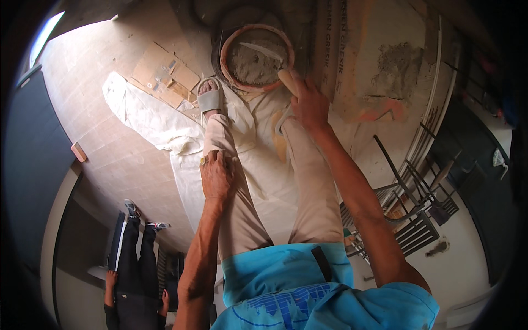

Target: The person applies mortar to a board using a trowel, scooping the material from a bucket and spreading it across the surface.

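My right hand [311, 104] is closed round the pale handle of a trowel [263, 50]. The trowel's pointed metal blade lies over grey mortar [254, 65] inside a round bucket with an orange rim [224, 60]. My left hand [218, 175], with a ring on one finger, rests on my left trouser leg just below the knee. Its fingers are bent a little over the cloth and hold nothing. The bucket stands just beyond my feet, on the far side of a white sheet [190, 159] spread on the floor.
Flattened cardboard [165, 74] lies left of my sandal [210, 100]. Paper sacks [329, 55] and a mortar-smeared board [397, 66] lie right of the bucket. Metal chairs or racks [412, 220] stand at the right. Another person [135, 264] stands at the lower left.
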Available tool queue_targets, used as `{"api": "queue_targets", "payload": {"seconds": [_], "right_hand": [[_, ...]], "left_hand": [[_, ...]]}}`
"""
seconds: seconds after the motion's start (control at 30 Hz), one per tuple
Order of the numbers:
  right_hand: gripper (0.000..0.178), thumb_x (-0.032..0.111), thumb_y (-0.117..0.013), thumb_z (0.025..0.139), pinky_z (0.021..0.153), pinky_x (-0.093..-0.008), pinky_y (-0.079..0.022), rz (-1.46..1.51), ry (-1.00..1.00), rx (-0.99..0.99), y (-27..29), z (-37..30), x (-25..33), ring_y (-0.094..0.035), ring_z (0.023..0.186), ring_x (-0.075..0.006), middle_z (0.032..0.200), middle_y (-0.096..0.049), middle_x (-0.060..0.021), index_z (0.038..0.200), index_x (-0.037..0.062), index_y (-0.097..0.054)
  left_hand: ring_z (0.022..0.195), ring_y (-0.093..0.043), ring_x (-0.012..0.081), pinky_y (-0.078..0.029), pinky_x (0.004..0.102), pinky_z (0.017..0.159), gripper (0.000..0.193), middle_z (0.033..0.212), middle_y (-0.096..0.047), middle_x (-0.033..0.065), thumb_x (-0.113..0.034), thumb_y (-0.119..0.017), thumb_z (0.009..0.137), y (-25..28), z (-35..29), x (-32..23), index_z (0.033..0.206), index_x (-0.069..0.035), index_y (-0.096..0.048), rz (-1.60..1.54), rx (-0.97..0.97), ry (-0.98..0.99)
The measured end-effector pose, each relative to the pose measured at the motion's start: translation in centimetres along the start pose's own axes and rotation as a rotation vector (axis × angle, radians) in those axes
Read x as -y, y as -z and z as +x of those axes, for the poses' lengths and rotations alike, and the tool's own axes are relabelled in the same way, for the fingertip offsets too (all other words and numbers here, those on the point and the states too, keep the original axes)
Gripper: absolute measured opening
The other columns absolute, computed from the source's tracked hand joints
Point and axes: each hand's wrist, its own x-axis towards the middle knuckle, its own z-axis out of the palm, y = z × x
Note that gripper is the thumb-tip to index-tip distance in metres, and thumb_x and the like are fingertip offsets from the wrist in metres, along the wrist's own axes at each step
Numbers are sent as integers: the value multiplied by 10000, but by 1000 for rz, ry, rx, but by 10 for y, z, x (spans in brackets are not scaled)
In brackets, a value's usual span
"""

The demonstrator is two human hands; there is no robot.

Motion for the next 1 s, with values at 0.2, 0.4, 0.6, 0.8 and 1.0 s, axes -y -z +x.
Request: {"api": "queue_targets", "payload": {"seconds": [0.2, 0.4, 0.6, 0.8, 1.0], "right_hand": [[659, 73, -691, 770, 769, -507, -557, -74, -157, 114, -55, -26, -27, -659, 969, -391, 1098, -625, -165, 1395, 174, -507], [713, 76, -705, 764, 773, -506, -559, 71, -190, 7, -66, -32, -22, -673, 919, -390, 1056, -644, -149, 1430, 196, -483], [790, 61, -704, 752, 724, -468, -579, 26, -91, -67, -67, -6, -2, -684, 855, -353, 1004, -634, -115, 1475, 247, -447], [776, 65, -694, 777, 671, -433, -582, 16, -2, -176, -94, 19, -7, -676, 808, -308, 948, -610, -93, 1484, 260, -441], [648, 119, -698, 817, 668, -416, -572, -23, 61, -160, -109, 23, -22, -663, 796, -295, 861, -589, -96, 1431, 199, -507]], "left_hand": [[1024, -567, 387, -431, 477, 923, 344, 1108, -601, 193, -290, -610, 955, -3, 2, -2, 1144, -4, -625, 14, 29, 13], [1049, -565, 384, -427, 471, 943, 356, 1136, -596, 182, -295, -613, 954, -2, 2, -6, 1161, -5, -626, 52, 73, 27], [1073, -561, 384, -426, 473, 953, 358, 1153, -593, 175, -279, -630, 936, -3, -2, 0, 1168, -6, -622, 21, 76, 25], [1072, -560, 381, -424, 463, 957, 399, 1193, -597, 170, -284, -637, 944, 1, -4, -2, 1231, -7, -620, 40, 109, 59], [1066, -562, 371, -423, 459, 946, 390, 1182, -602, 156, -270, -650, 939, -1, -10, -1, 1235, -20, -612, 34, 78, 22]]}}
